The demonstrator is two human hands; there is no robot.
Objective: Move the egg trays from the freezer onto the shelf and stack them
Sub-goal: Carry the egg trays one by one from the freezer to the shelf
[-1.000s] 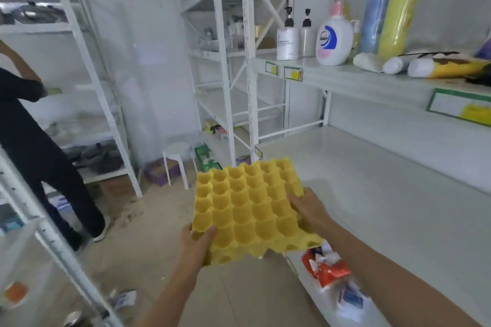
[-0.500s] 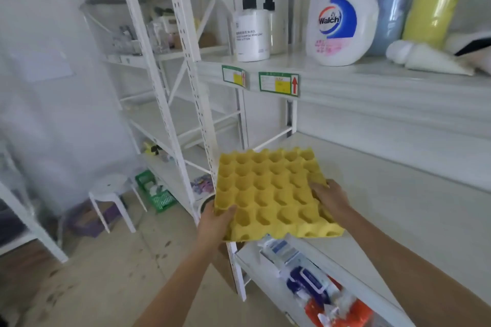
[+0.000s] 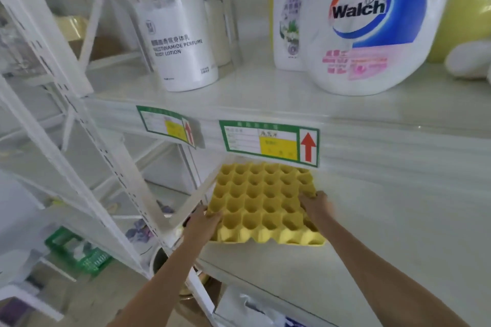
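So the yellow egg tray (image 3: 265,204) was out in the open air a second ago, now it's way in on the shelf (image 3: 372,233), looks set down near the left post. Both hands moved in with it, left hand (image 3: 203,220) and right hand (image 3: 316,204) now gripping nearer the front corners.

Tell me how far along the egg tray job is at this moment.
Early stage. Done: one yellow egg tray has reached the white shelf, its base on the surface near the front edge. In hand: the left hand and right hand both grip its sides. Left: letting go, then bringing more trays; no other tray shows, so nothing is stacked yet.
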